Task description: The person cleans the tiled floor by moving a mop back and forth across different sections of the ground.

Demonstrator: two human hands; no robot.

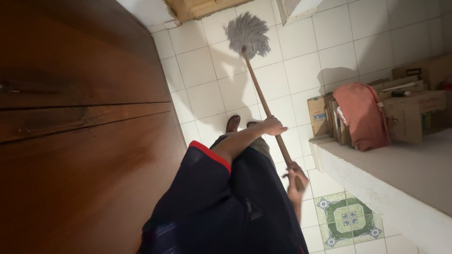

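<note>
Looking down from my head, I hold a string mop (pixel 248 34) by its long wooden handle (pixel 263 101), which slants away from me across the white tiled floor (pixel 301 61). My left hand (pixel 274 126) sits higher on the handle, its fingers wrapped over the wood from the left, the bare forearm reaching out of a dark blue sleeve with a red cuff (pixel 209 153). My right hand (pixel 296 176) grips the handle's near end, fingers closed round it, close to my body. Spaced apart like this, the two hands give leverage, one steering and one pushing. The grey mop head lies spread on the tiles far ahead, near a wooden door frame (pixel 197 7) at the top. One sandalled foot (pixel 232 124) shows just beside the handle. A dark wooden door or panel (pixel 80 122) fills the left side. On the right, a pale concrete ledge (pixel 391 164) carries cardboard boxes (pixel 414 113) and a salmon-pink bag (pixel 362 115) leaning against them. Below the ledge, one green patterned tile (pixel 348 218) is set into the floor
</note>
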